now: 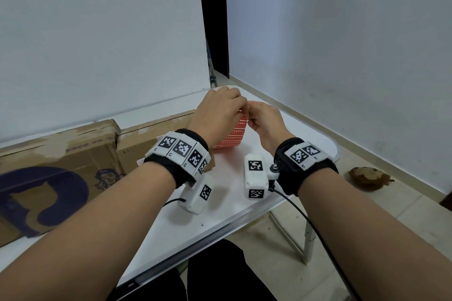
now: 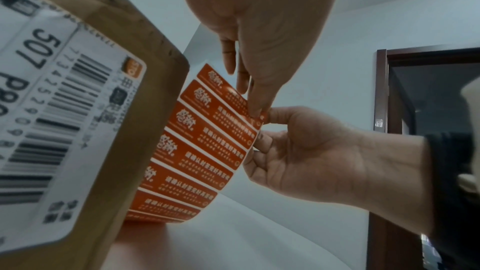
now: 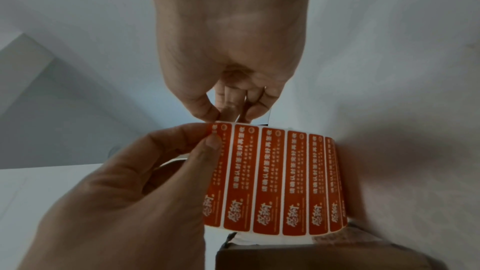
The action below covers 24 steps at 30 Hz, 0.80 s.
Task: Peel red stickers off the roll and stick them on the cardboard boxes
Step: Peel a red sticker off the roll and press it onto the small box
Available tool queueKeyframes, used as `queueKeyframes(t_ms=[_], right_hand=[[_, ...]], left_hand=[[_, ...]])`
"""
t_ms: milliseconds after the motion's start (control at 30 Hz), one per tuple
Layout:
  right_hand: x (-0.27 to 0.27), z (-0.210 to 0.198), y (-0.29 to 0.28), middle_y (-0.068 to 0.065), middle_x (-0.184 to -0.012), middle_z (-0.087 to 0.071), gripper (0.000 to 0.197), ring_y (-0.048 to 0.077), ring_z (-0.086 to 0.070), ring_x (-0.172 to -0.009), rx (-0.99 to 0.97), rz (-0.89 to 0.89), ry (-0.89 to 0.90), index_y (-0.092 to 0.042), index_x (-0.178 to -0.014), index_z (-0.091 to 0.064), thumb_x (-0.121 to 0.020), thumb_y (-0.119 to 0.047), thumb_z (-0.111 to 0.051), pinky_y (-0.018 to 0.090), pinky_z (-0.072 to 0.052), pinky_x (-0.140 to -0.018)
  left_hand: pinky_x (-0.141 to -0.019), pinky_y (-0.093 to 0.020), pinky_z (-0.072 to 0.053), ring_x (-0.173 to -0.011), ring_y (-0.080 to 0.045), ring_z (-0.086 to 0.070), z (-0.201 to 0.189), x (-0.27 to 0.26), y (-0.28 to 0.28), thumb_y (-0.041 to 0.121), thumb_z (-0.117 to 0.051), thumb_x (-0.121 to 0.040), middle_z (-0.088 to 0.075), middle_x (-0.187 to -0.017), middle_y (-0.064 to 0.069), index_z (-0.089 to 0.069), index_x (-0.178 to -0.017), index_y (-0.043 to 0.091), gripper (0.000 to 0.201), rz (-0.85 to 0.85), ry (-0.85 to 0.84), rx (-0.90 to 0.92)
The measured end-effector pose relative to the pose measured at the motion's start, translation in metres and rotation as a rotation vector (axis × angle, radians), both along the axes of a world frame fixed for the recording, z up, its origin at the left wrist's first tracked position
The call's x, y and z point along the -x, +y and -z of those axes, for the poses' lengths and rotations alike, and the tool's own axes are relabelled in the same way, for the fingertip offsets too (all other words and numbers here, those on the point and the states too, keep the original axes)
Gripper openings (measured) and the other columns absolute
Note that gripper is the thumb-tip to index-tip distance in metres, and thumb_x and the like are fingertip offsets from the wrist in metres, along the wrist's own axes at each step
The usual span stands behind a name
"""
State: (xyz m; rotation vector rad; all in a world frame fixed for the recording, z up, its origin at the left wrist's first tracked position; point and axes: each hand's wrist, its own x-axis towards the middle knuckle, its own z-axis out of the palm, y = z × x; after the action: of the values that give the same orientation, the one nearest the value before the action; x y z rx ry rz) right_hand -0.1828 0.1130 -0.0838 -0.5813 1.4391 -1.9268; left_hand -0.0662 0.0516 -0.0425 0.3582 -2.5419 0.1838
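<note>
A strip of red stickers (image 1: 232, 135) on white backing curves up from the white table (image 1: 227, 203), with its lower part next to a cardboard box. My left hand (image 1: 232, 105) pinches the corner of the end sticker (image 2: 249, 122) with thumb and fingertips. My right hand (image 1: 253, 117) pinches the same edge of the strip just beside it, thumb on the backing. In the right wrist view the left thumb (image 3: 213, 141) lies on the end sticker (image 3: 221, 161) and the right hand (image 3: 231, 116) holds the edge above it. Two cardboard boxes (image 1: 53, 161) (image 1: 151, 134) lie at the left.
The nearer box carries a white shipping label (image 2: 52, 120) on its side, close to the strip. The table's rounded right edge (image 1: 335, 151) drops to a tiled floor with a brown object (image 1: 367, 177). A dark doorway (image 1: 212, 19) stands behind.
</note>
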Motion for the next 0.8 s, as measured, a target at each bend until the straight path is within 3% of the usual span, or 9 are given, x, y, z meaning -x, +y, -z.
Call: queueKeyframes(t_ms=[100, 167, 300, 400, 500, 567, 667, 800], right_hand=[[0.001, 0.002, -0.001, 0.008, -0.084, -0.060, 0.025, 0.016, -0.053, -0.077, -0.014, 0.002, 0.048, -0.007, -0.104, -0.066, -0.082, -0.003, -0.057, 0.027, -0.047, -0.075], [0.002, 0.004, 0.000, 0.012, -0.085, -0.059, 0.018, 0.018, -0.051, -0.073, -0.045, 0.004, 0.081, -0.014, -0.095, -0.065, -0.087, -0.002, -0.053, 0.027, -0.047, -0.071], [0.005, 0.004, 0.001, 0.014, -0.092, -0.058, 0.030, 0.020, -0.049, -0.072, -0.104, 0.000, 0.067, -0.017, -0.084, -0.064, -0.093, -0.002, -0.038, 0.028, -0.042, -0.063], [0.005, 0.001, 0.002, 0.010, -0.094, -0.061, 0.019, 0.020, -0.053, -0.082, -0.125, -0.051, 0.008, -0.009, -0.095, -0.067, -0.091, -0.011, -0.048, 0.028, -0.044, -0.068], [0.006, -0.001, 0.000, 0.010, -0.113, -0.065, 0.032, 0.021, -0.058, -0.090, -0.162, -0.101, 0.064, -0.003, -0.112, -0.067, -0.085, -0.017, -0.055, 0.028, -0.046, -0.071], [0.007, -0.001, 0.000, 0.008, -0.107, -0.065, 0.022, 0.021, -0.059, -0.087, -0.178, -0.060, 0.112, -0.007, -0.106, -0.065, -0.087, -0.009, -0.055, 0.029, -0.047, -0.073], [0.011, 0.004, -0.002, 0.007, -0.094, -0.060, 0.021, 0.017, -0.057, -0.074, -0.187, 0.011, 0.136, -0.010, -0.107, -0.058, -0.090, -0.001, -0.050, 0.026, -0.046, -0.063], [0.013, 0.008, -0.003, 0.007, -0.095, -0.059, 0.022, 0.014, -0.056, -0.067, -0.229, 0.060, 0.184, -0.013, -0.108, -0.057, -0.090, -0.001, -0.051, 0.025, -0.044, -0.057]], left_hand=[[-0.082, -0.039, -0.039, -0.097, -0.024, -0.055, -0.001, -0.002, -0.001, 0.016, -0.057, -0.083, -0.062, -0.097, 0.000, -0.070, -0.091, 0.019, 0.016, 0.018, 0.013, -0.082], [-0.085, -0.041, -0.041, -0.098, -0.023, -0.054, -0.001, -0.005, -0.002, 0.017, -0.060, -0.082, -0.061, -0.097, 0.000, -0.071, -0.090, 0.021, 0.015, 0.042, 0.007, -0.159], [-0.092, -0.043, -0.041, -0.100, -0.018, -0.052, -0.006, -0.014, -0.003, 0.021, -0.066, -0.081, -0.060, -0.100, 0.003, -0.072, -0.089, 0.026, 0.011, 0.097, -0.056, -0.334], [-0.093, -0.034, -0.041, -0.101, -0.014, -0.052, -0.009, -0.021, -0.003, 0.022, -0.068, -0.082, -0.060, -0.104, 0.003, -0.072, -0.089, 0.028, 0.010, 0.113, -0.074, -0.440], [-0.087, -0.024, -0.041, -0.100, -0.010, -0.056, -0.014, -0.027, -0.004, 0.023, -0.070, -0.081, -0.062, -0.105, 0.004, -0.073, -0.087, 0.029, 0.009, 0.144, -0.031, -0.580], [-0.084, -0.021, -0.041, -0.101, -0.009, -0.057, -0.017, -0.030, -0.004, 0.024, -0.072, -0.080, -0.063, -0.107, 0.003, -0.073, -0.089, 0.025, 0.009, 0.152, 0.008, -0.665], [-0.085, -0.023, -0.045, -0.103, -0.009, -0.058, -0.024, -0.035, -0.003, 0.022, -0.074, -0.079, -0.064, -0.109, 0.004, -0.074, -0.089, 0.020, 0.011, 0.159, 0.096, -0.801], [-0.088, -0.026, -0.048, -0.095, -0.013, -0.064, -0.034, -0.043, -0.002, 0.019, -0.073, -0.080, -0.070, -0.103, -0.002, -0.073, -0.091, 0.016, 0.011, 0.206, 0.232, -1.028]])
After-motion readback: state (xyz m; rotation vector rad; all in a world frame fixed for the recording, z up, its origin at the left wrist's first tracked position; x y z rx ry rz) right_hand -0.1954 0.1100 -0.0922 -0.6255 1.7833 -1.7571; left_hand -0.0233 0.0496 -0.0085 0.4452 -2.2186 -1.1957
